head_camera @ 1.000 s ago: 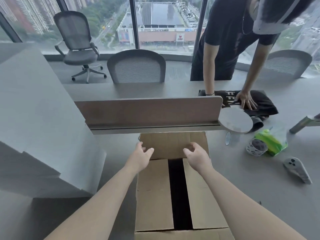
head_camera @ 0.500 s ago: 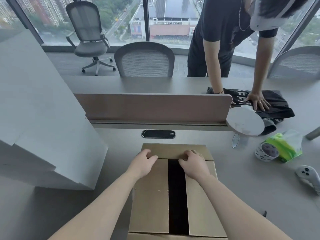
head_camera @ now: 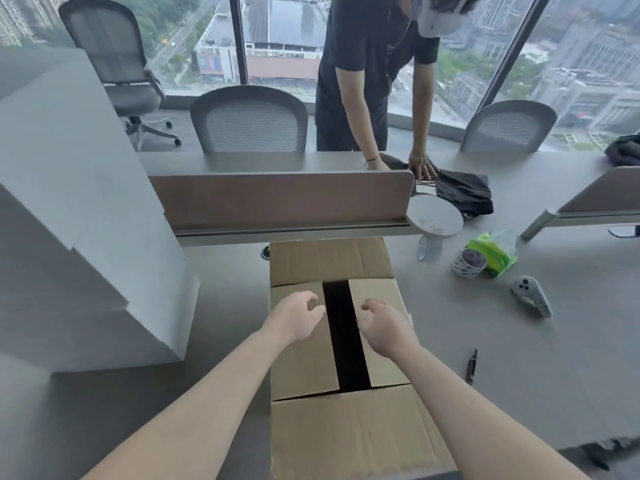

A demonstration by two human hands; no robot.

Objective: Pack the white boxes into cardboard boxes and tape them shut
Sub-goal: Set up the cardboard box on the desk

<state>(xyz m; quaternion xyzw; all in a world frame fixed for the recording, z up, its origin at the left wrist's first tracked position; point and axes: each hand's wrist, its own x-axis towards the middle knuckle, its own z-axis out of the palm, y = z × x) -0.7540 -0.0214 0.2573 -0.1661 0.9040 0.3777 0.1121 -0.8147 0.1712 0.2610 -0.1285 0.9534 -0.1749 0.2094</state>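
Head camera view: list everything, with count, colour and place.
cardboard box: one, brown, table centre, dark gap between side flaps
white boxes: stack, count unclear, left of cardboard box
table: one, grey
divider: one, brownish, behind cardboard box
tape roll: one, patterned white, right of cardboard box
tissue pack: one, green, beside tape roll
controller: one, white, right
pen: one, black, right
round disc: one, white, at divider's end
garment: one, black, far side
chairs: three, grey, far side
other person: one, black shirt, hand on garment
left hand: open, over left flap
right hand: open, over right flap
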